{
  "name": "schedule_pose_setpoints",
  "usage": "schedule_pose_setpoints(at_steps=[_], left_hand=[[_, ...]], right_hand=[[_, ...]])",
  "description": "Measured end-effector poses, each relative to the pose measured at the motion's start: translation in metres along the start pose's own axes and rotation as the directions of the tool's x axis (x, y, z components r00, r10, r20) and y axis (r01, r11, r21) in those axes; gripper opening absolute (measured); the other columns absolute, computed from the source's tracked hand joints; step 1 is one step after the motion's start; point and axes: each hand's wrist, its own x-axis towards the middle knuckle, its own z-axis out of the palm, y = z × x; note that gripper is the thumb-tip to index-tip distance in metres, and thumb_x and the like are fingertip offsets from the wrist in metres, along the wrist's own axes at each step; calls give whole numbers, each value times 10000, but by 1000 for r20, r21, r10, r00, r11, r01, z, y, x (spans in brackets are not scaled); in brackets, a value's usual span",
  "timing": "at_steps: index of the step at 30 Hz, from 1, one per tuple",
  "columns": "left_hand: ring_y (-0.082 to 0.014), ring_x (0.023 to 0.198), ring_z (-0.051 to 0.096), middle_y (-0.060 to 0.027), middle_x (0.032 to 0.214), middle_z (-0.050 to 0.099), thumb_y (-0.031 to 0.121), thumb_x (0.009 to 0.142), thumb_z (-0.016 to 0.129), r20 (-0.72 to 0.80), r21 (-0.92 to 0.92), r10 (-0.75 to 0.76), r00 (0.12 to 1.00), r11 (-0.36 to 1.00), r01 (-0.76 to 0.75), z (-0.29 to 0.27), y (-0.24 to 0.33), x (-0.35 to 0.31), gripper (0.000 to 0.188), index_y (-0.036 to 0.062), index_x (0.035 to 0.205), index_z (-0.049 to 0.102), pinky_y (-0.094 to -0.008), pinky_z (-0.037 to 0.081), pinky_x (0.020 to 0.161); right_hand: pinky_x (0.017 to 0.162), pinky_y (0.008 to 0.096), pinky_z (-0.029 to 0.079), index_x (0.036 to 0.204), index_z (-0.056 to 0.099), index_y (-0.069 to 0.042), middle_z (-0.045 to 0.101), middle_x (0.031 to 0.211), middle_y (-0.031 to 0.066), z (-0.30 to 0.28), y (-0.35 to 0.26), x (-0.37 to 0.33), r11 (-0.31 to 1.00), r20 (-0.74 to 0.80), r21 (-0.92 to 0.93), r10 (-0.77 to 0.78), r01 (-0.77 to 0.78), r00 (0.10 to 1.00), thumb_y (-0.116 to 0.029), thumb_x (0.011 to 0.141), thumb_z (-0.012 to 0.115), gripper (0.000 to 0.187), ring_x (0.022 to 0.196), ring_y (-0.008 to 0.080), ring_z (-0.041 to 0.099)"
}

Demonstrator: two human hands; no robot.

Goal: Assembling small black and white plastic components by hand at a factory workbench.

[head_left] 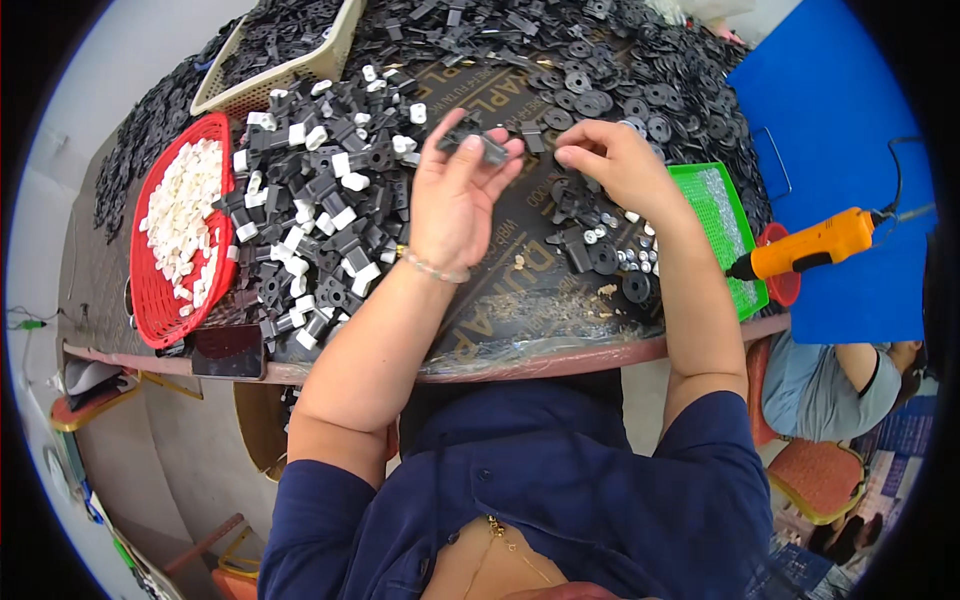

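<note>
My left hand (455, 205) is raised over the table, palm up, with its thumb and fingers closed on a dark plastic part (492, 150). To its right, my right hand (628, 172) bends its thumb and forefinger together in a pinch; whatever may sit between the tips is too small to make out. Between the hands, a small black block (533, 137) is seen against the table. Below my right hand are small silvery metal pieces (640, 262) and black round parts (635, 288). A heap of black parts with white ends (335, 215) spreads to the left of my left hand.
A red basket of white pieces (137, 250) stands left, with a phone (228, 352) at the table edge. Beige crate (335, 60) at the back left; black discs (655, 125) at the back right. An orange power screwdriver (815, 243) overhangs a green tray (690, 185). Another person (820, 395) sits right.
</note>
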Motion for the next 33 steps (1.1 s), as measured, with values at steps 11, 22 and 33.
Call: schedule_pose_setpoints(at_steps=[11, 22, 33], left_hand=[[-250, 999, 662, -142, 1140, 626, 107, 996, 553, 137, 235, -338, 931, 924, 301, 3, -4, -8, 441, 89, 1409, 401, -379, 552, 882], [-178, 1030, 655, -68, 1153, 650, 94, 976, 598, 229, 178, -313, 922, 944, 277, -3, -4, -3, 274, 88, 1245, 548, -386, 572, 911], [-181, 1021, 668, -72, 1136, 659, 91, 983, 585, 249, 201, -371, 895, 924, 327, -1, -3, -5, 209, 94, 1191, 562, -386, 585, 896]], right_hand=[[738, 233, 514, 990, 693, -43, 675, 1011, 78, 28, 10, -24, 831, -451, 515, 56, 208, 891, 19, 793, 752, 215, 833, 116, 638], [974, 371, 476, 1034, 655, -37, 653, 1191, 119, 19, -4, -38, 871, -293, -51, -480, 488, 826, -81, 737, 793, 330, 1114, 289, 617], [1014, 360, 448, 1028, 708, -65, 598, 1281, 93, 18, -1, -40, 880, -262, 107, -424, 463, 867, -54, 722, 806, 322, 1209, 251, 563]])
